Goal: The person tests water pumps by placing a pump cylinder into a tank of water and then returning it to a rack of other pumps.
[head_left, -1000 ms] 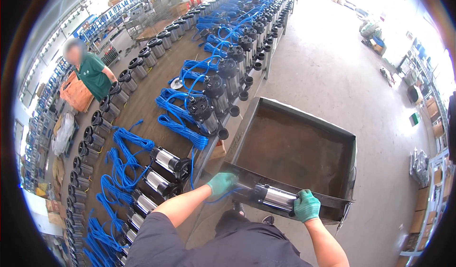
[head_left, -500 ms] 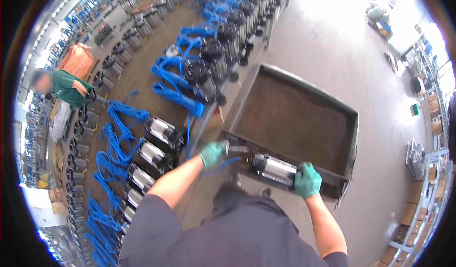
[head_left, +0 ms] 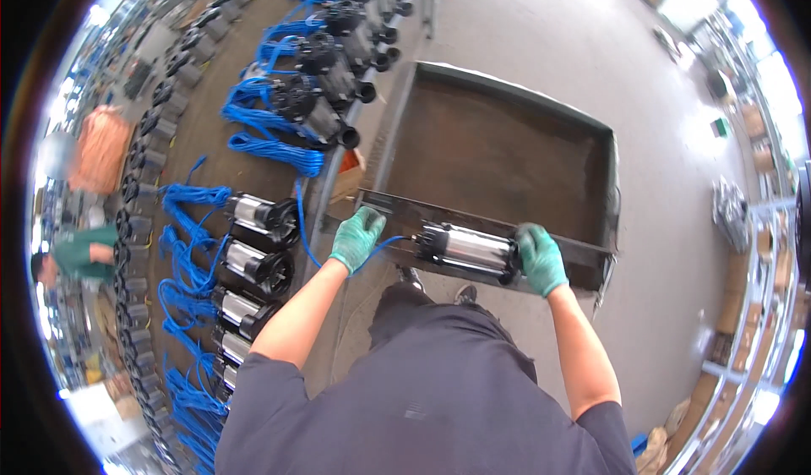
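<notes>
A submersible pump (head_left: 473, 249), a silver cylinder with black ends, lies on its side along the near ledge of a dark metal tray (head_left: 498, 76). My right hand (head_left: 541, 259), in a green glove, grips its right black end. A blue cable (head_left: 390, 242) leaves the pump's left end and passes under my left wrist. My left hand (head_left: 358, 237), also gloved in green, is at the ledge's left corner, apart from the pump. Its fingers are closed, and what they hold, if anything, is hidden.
On the left table several similar pumps (head_left: 253, 215) lie beside coiled blue cables (head_left: 190, 247). More pumps (head_left: 308, 107) stand in a row toward the back. A small open box (head_left: 346, 179) sits by the tray's left side. Shelving (head_left: 748, 306) lines the right; a person in green is far left.
The view has shifted. My left hand has drawn away from the pump's cable end, and the flat grey piece at its fingers no longer shows clearly. My right hand stays on the pump.
</notes>
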A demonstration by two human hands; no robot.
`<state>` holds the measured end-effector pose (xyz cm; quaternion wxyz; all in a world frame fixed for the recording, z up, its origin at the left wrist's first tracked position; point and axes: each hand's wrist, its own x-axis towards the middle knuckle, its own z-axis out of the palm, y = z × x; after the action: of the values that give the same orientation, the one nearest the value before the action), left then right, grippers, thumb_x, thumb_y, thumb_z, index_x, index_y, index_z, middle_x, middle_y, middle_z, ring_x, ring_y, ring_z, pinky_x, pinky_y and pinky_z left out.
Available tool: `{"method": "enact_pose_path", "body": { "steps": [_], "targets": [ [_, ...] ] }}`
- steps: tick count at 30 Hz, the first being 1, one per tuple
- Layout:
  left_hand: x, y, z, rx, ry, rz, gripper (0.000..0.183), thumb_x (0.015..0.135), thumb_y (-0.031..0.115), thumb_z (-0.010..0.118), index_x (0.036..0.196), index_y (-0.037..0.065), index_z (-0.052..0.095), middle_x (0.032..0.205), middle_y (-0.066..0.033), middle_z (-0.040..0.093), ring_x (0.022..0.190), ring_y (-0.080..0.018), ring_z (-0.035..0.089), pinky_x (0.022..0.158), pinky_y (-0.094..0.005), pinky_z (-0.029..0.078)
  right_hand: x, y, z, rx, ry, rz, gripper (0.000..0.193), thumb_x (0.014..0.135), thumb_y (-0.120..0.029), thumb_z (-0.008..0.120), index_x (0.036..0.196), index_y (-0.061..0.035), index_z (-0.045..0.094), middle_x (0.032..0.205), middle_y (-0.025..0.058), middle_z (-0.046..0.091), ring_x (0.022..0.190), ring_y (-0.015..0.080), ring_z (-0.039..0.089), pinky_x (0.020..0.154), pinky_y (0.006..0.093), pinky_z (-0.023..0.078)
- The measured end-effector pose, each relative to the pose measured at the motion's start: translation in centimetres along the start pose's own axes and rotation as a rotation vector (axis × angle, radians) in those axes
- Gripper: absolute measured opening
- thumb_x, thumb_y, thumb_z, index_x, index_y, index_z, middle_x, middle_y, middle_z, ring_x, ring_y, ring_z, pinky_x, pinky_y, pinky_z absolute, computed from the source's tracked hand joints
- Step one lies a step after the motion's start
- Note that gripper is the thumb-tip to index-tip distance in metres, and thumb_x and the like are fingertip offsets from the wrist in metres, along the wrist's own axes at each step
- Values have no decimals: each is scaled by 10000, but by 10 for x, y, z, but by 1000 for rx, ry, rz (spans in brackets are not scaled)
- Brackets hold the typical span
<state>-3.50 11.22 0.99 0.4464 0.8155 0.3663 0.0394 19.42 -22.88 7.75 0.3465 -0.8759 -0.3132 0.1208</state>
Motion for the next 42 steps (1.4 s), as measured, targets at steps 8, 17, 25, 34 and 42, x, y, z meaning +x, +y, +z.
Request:
{"method": "enact_pose_path", "body": {
  "steps": [8, 17, 25, 34, 42],
  "targets": [
    [-49, 77, 48, 240, -162, 265, 609, 876, 312, 831, 1411, 102, 629, 1196, -198, 672, 1072, -390, 678, 950, -455, 555, -12, 50, -74, -277, -708, 421, 501, 963, -455, 692, 1229, -32, 693, 1163, 230, 742, 1114, 416, 696, 950, 475, 548],
    [-57, 116, 40, 585, -171, 301, 756, 817, 497, 812, 1436, 115, 605, 1187, -218, 694, 1106, -403, 665, 951, -502, 539, -58, 114, -19, -488, -245, -134, 124, 871, -272, 704, 881, -153, 670, 818, 119, 726, 808, 396, 713, 689, 536, 556],
    [-61, 126, 35, 575, -190, 248, 707, 822, 473, 829, 1401, 118, 629, 1196, -213, 697, 1117, -396, 675, 961, -484, 541, -35, 94, -46, 271, -802, 610, 516, 942, -605, 707, 1023, -95, 706, 910, 87, 765, 771, 189, 728, 638, 348, 548],
    [-64, 132, 34, 550, -210, 196, 738, 824, 452, 833, 1446, 132, 599, 1257, -211, 675, 1173, -389, 660, 991, -477, 540, -66, 110, -17, 1213, -378, 659, 281, 1041, -189, 659, 1306, -101, 629, 908, 38, 629, 729, 178, 609, 626, 340, 526],
    [-57, 117, 41, 573, -200, 225, 792, 811, 491, 826, 1469, 121, 588, 1312, -216, 652, 1189, -380, 665, 1003, -466, 542, -39, 136, -18, 1058, -524, 729, 420, 1025, -189, 641, 1427, -83, 582, 938, 46, 653, 760, 150, 641, 630, 329, 550]
  ]
}}
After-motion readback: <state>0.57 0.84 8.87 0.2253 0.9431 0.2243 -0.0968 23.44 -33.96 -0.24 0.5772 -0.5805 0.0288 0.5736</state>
